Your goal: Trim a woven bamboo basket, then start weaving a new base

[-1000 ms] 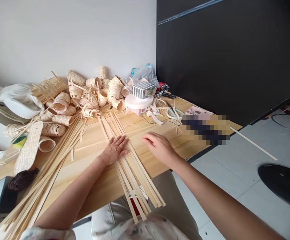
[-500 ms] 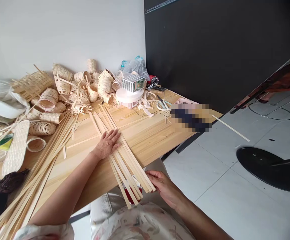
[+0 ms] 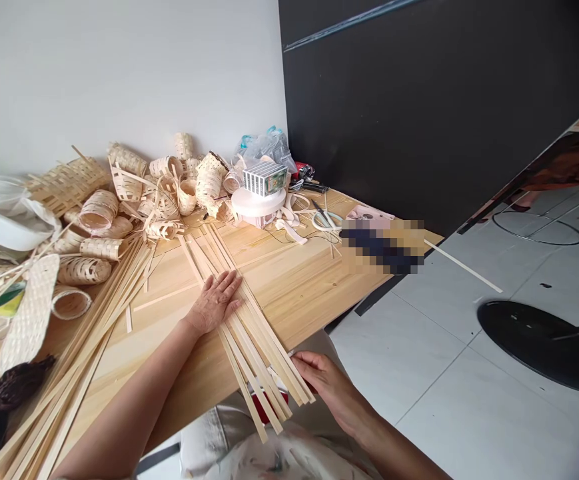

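we rest our left hand [image 3: 216, 303] flat, fingers loosely spread and gripping nothing, on the pale strips [image 3: 274, 353], which run far to near across the table [image 3: 314, 283] and overhang its near edge. our right hand [image 3: 322, 379], half curled, meets their near right side; we cannot tell whether it holds any.

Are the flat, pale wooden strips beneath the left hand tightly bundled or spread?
Partly spread: gaps separate some flat, pale wooden strips, clearest near their overhanging ends, while others lie close together.
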`<state>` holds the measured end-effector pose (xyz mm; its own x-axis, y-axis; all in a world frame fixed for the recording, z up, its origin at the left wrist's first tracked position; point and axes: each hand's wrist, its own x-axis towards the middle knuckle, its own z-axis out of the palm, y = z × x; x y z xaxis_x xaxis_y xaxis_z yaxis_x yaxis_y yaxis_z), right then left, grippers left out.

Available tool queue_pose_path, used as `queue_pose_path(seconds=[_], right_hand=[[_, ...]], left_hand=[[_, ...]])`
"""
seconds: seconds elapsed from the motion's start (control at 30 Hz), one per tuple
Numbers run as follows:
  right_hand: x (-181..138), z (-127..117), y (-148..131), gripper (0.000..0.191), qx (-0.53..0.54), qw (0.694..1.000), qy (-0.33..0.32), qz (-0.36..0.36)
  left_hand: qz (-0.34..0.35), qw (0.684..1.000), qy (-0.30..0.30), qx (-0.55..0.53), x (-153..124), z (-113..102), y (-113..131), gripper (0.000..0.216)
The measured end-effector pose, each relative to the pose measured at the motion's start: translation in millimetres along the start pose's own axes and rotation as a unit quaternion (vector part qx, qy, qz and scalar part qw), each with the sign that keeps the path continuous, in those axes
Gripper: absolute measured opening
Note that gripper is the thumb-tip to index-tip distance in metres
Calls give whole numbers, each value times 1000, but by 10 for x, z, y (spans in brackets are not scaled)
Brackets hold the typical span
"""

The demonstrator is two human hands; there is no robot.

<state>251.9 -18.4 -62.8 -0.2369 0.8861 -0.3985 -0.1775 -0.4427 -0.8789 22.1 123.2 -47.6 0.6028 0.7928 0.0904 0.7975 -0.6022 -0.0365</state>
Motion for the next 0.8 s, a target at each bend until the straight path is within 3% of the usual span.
queue_pose_path(seconds=[0.2,0.47,0.63,0.8], right_hand=[[-10,46,-3,36,71,997,6,8],[-6,67,-80,36,75,996,0,43],[-23,117,-150,36,32,999,36,12],[-39,140,-177,35,23,999,23,22]], left_hand=[[1,1000,-9,-4,2,-31,11,53],[1,1000,3,-11,4,-15,-5,52],[2,1000,6,-10,3,1,-4,52],[2,1000,5,-4,4,-8,5,53]])
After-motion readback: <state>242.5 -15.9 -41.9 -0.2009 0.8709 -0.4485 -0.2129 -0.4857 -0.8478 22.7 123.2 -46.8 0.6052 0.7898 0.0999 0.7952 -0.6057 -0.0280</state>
